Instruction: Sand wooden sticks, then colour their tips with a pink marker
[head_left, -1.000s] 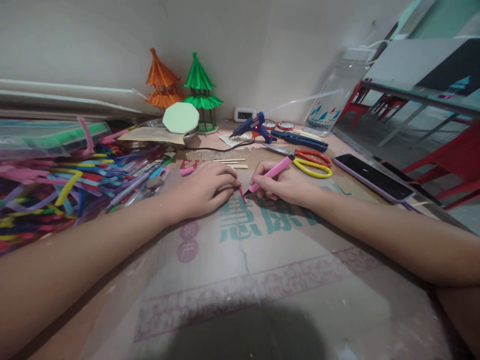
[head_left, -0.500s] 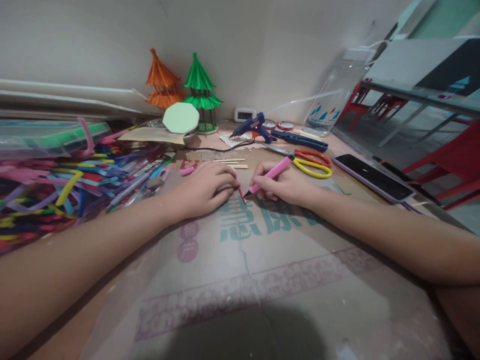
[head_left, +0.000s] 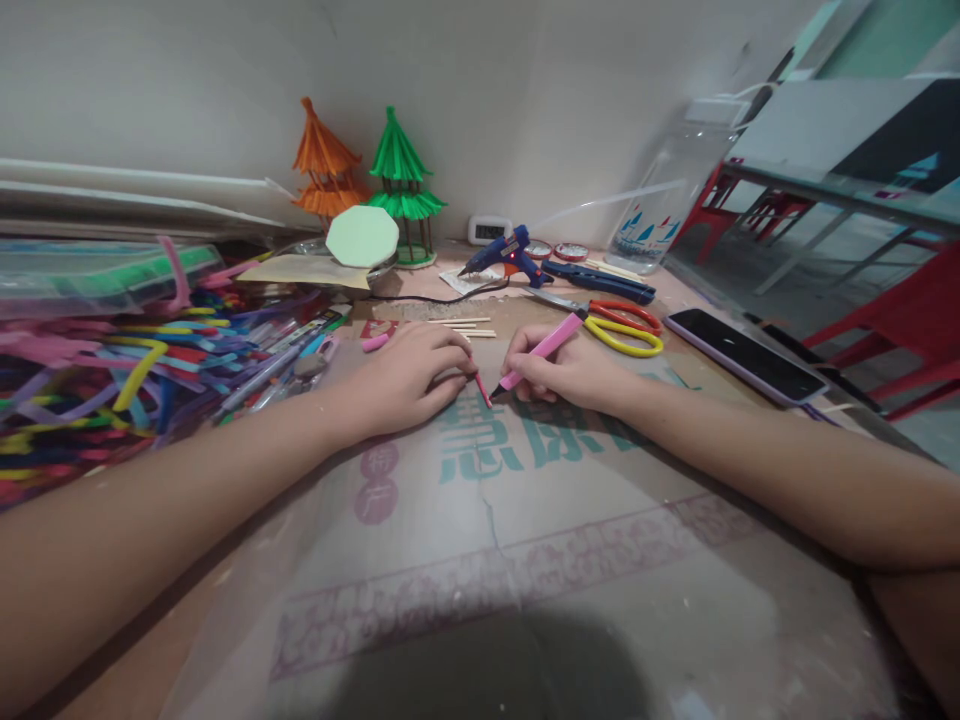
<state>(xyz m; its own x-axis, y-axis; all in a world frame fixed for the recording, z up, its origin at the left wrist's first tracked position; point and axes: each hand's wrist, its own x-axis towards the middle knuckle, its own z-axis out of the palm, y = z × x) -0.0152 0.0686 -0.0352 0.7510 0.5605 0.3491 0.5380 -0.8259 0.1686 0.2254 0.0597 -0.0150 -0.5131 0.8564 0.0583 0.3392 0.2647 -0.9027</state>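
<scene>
Left hand: the left hand (head_left: 420, 375) lies palm down, its fingers bent together and its fingertips grasping the far end of a thin pink stick (head_left: 484, 389).
Right hand: the right hand (head_left: 577, 372) has its fingers closed in a writing grip around a pink marker with a black nib section (head_left: 553, 337).
Pink stick: just right of the left fingertips, between the 2 hands; its long axis slants from far left to near right, with the near end free of the fingers.
Marker nib: points near and left, at the right side of the stick's near end; whether it touches cannot be told.
Nearer hand: the left, in contact with the stick; the right fingers are a little to its right.
Work surface: a printed, brown cardboard-like sheet (head_left: 420, 530) under both hands.
Far side of the hands: a short pink cylindrical piece (head_left: 376, 342) beyond the left hand, and pale thin wooden sticks (head_left: 474, 333) to its right.
Right side: scissors with 1 orange and 1 yellow handle (head_left: 630, 342), and a black-screened phone (head_left: 742, 352).
Far edge: a blue glue gun (head_left: 498, 251) and 2 small tiered towers, 1 orange (head_left: 322, 150) and 1 green (head_left: 400, 155).
</scene>
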